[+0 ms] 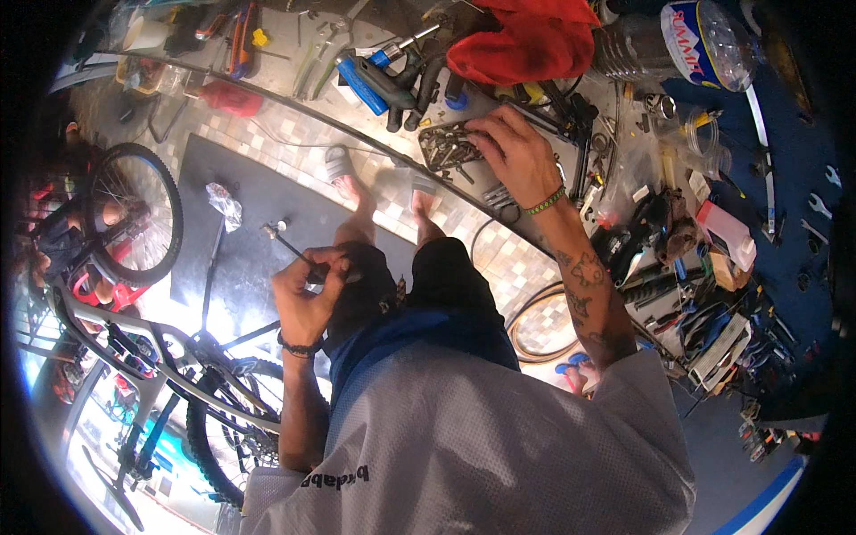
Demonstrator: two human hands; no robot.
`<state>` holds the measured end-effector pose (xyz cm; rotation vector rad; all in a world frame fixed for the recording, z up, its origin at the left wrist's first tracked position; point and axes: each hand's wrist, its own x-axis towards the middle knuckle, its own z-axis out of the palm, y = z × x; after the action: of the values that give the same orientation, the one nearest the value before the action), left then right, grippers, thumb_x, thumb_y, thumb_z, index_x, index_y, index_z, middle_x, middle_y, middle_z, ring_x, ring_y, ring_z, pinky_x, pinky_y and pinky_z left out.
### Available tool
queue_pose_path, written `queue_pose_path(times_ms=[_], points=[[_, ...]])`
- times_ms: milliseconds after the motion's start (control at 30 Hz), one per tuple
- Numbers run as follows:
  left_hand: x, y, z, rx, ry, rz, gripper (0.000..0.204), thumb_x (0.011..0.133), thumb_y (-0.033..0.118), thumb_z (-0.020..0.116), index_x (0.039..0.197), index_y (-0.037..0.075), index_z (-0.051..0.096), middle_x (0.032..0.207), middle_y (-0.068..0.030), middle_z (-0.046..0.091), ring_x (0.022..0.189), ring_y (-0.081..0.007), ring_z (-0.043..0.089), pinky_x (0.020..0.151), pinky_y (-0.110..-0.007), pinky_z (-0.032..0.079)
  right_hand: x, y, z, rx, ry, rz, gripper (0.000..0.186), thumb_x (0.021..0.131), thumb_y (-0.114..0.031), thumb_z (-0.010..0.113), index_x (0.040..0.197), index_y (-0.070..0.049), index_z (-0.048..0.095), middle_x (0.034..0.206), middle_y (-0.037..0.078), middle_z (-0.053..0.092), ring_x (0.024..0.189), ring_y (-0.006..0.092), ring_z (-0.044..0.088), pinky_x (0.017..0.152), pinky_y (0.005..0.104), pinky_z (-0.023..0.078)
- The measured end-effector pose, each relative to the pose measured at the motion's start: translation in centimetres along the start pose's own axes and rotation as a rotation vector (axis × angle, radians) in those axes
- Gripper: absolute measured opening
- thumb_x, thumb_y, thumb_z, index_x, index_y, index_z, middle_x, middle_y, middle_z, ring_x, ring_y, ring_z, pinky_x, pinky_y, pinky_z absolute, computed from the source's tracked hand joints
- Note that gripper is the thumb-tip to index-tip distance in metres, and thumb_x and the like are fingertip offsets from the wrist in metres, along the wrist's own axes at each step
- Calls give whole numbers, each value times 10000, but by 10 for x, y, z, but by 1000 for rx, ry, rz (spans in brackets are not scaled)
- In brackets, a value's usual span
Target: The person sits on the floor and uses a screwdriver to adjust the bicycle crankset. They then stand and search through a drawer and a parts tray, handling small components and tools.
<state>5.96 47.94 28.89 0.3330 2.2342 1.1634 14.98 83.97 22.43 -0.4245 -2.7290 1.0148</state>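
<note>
Low in front of me, at centre left, my left hand is closed round a slim dark rod. The rod has a small silver piece at its far end; I cannot make out its exact kind. Over the bench my right hand reaches to a small dark tray filled with loose bolts. Its thumb and fingertips are bent together at the tray's right side, and whatever they pinch is hidden. Beside the tray lie a blue-and-grey tool handle and dark grips.
A bench edge runs diagonally between me and the tools. A red cloth and a large clear bottle stand beyond. Crowded tools fill the right. At left are a bicycle frame, a wheel and a black mat.
</note>
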Motion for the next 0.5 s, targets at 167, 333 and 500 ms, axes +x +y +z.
queue_pose_path(times_ms=[167,333,500], points=[[4,-5,9,4,-64,32,145,938,67,807,1065,-4,811,908,-80,827,798,-129,762,757,-291,593,0,5,3,127,41,86,150,1013,-175,732,1152,-118,732,1072,93,686,947,360,738,791,454,603],[17,1,12,65,-122,24,144,933,71,821,1051,-10,809,912,-86,827,812,-137,775,759,-290,600,-2,-2,-1,190,138,107,161,983,-124,768,1138,-89,737,1051,101,718,910,344,745,773,428,604],[15,-3,15,37,-129,3,143,933,73,825,1050,-8,811,925,-86,829,813,-144,775,756,-287,599,-2,6,-6,213,38,-37,250,983,-24,764,1231,-52,754,1112,92,738,856,206,756,742,327,620]])
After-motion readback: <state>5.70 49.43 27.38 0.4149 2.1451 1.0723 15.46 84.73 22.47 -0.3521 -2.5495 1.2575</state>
